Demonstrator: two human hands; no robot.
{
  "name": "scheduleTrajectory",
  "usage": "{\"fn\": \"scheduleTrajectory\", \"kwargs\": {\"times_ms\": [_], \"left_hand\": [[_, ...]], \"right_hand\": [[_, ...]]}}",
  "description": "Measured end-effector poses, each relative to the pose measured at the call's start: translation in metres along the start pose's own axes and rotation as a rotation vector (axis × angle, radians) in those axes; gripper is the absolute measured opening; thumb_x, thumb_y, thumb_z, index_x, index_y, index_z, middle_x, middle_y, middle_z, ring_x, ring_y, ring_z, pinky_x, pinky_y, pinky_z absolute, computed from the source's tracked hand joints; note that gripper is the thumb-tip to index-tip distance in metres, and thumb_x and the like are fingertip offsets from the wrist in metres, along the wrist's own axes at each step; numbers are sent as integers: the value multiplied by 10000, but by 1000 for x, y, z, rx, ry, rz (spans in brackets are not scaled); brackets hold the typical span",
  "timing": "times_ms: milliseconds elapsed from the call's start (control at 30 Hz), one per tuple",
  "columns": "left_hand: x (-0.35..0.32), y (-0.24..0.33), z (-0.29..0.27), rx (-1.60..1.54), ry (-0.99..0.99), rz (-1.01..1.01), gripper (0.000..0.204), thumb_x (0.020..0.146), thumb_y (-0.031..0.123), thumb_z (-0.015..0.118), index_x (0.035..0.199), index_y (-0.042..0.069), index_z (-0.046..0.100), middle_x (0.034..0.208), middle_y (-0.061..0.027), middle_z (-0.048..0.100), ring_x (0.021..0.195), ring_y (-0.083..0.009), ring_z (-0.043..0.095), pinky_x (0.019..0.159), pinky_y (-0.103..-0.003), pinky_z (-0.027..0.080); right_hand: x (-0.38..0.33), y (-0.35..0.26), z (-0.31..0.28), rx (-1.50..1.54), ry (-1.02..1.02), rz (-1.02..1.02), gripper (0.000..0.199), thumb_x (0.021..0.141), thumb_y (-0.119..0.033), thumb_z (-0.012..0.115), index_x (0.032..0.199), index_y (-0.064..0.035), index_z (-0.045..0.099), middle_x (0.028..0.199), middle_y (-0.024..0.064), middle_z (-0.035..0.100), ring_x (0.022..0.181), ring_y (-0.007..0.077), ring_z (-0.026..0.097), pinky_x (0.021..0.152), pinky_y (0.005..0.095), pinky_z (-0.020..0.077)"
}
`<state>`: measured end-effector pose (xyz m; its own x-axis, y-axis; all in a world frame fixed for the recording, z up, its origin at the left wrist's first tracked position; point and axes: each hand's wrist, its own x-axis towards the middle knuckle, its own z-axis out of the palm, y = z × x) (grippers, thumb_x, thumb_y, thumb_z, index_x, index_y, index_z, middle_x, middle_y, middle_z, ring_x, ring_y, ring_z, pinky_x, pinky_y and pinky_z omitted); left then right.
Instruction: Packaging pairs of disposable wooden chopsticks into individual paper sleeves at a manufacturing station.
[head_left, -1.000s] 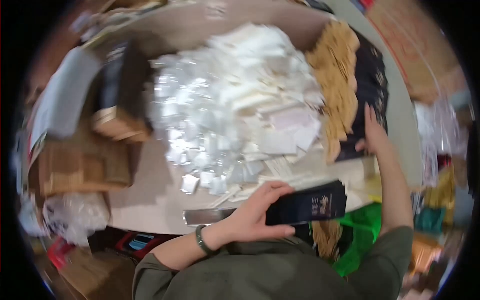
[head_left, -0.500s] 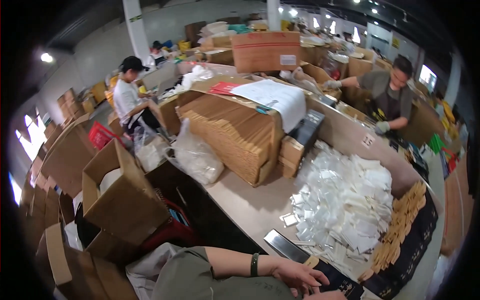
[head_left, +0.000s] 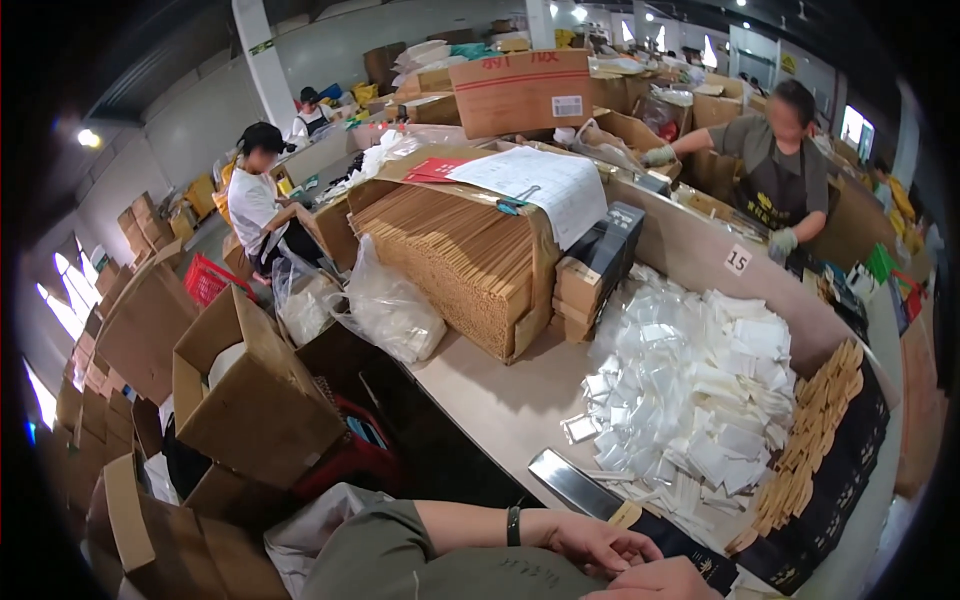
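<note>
Close to my body at the lower edge, my left hand is closed with its fingers curled in. My right hand is closed and meets its fingertips; anything held between the two is hidden. Just beyond them on the table lies a flat black sleeve with a tan end. A shiny dark oblong piece lies at its far end. Farther right spreads a heap of small white and clear plastic packets. Beside that heap runs a row of black sleeves with tan tops.
A thick stack of brown cardboard pieces, topped by papers, stands mid-table beside black boxes. A clear plastic bag sits at the table's left edge. Open cartons crowd the left. Two co-workers stand across the way.
The view has shifted slightly. My right hand has come farther into view, up against my left fingertips. The left hand stays near the same place.
</note>
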<state>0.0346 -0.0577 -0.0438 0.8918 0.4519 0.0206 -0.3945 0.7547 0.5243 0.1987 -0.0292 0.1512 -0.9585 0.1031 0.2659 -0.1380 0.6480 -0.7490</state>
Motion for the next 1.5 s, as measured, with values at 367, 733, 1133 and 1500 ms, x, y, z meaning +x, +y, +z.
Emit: {"fn": "scheduleTrajectory", "kwargs": {"times_ms": [367,733,1133,1500], "left_hand": [[-73,23,-26,240,1039,326,337,937,202,671,1238,78,584,978,-6,654,794,-70,586,656,-217,461],[-89,87,-89,1999,1464,220,417,800,205,780,1127,8,613,934,-144,656,828,-322,636,746,-387,514],[-92,63,-49,1761,1186,105,163,889,93,630,1033,18,621,816,-129,605,756,-298,602,699,-361,495],[-146,112,-38,1521,1454,885,316,764,3,760,1063,53,673,1069,-123,676,994,-315,637,873,-386,515]], "right_hand": [[-61,131,25,359,634,693,49,834,-46,730,868,-15,712,814,36,683,768,109,623,707,262,490],[-78,238,43,-462,142,721,195,803,-173,723,952,-78,640,880,114,619,891,335,627,749,430,510],[-49,240,43,-500,141,391,169,723,-100,702,817,-73,564,857,102,572,860,323,586,775,411,494],[-88,242,-19,-659,495,685,126,845,-128,668,937,-43,657,841,120,627,838,337,623,732,433,512]]}}
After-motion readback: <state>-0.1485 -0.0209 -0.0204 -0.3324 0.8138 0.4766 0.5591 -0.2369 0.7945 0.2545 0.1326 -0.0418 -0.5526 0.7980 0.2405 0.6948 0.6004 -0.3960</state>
